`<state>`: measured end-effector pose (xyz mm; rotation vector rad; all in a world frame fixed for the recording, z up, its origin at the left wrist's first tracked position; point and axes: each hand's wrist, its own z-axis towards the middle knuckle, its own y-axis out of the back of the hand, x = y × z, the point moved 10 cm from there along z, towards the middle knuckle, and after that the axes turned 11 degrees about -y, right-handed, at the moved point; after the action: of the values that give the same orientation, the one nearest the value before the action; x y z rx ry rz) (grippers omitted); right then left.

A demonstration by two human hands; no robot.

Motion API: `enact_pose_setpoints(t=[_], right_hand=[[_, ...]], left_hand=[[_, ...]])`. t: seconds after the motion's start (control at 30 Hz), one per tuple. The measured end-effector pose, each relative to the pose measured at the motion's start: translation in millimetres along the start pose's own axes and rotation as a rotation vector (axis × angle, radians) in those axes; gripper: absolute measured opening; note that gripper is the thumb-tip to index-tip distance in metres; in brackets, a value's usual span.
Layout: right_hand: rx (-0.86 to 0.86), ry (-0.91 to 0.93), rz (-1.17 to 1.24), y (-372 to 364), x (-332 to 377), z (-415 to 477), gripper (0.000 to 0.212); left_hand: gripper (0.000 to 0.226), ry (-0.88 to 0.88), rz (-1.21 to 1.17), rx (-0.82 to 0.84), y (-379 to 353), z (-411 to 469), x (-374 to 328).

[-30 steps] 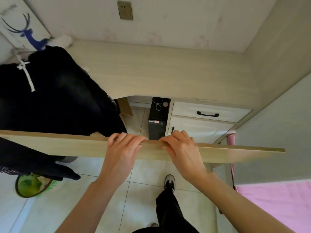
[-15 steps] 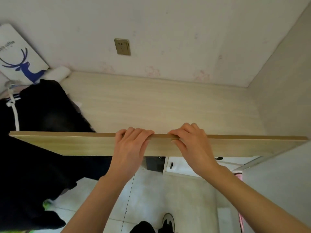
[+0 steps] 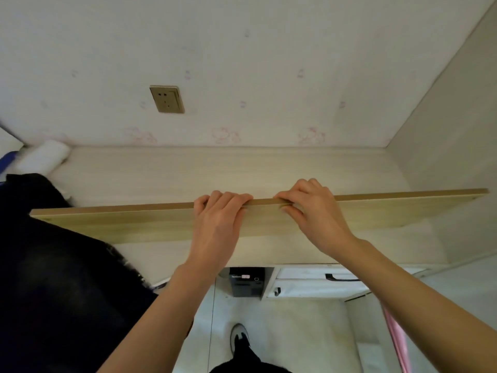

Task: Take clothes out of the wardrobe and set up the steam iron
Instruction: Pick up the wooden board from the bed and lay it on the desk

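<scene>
With the left hand [image 3: 219, 222] and right hand [image 3: 313, 211] both clamped on the long pale wooden board [image 3: 390, 211], lower it level onto the pale wood desk [image 3: 188, 173], clear of the black clothes [image 3: 53, 265].

1. The black computer tower [image 3: 246, 281] under the desk carries a small white brand word on its front, beside a pale badge; the word is too blurred to read.
2. The wall socket [image 3: 167, 99] shows no lettering that can be read.
3. No other text or number is legible.
</scene>
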<state>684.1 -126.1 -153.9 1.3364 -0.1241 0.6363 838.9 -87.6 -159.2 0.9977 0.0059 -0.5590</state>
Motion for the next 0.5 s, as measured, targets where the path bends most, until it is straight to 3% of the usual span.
enact_pose_setpoints(t=[0.5], right_hand=[[0.135,-0.073,-0.001,-40,-20,23,0.024]], left_hand=[[0.022,0.054,-0.104,0.092,-40,3,34]])
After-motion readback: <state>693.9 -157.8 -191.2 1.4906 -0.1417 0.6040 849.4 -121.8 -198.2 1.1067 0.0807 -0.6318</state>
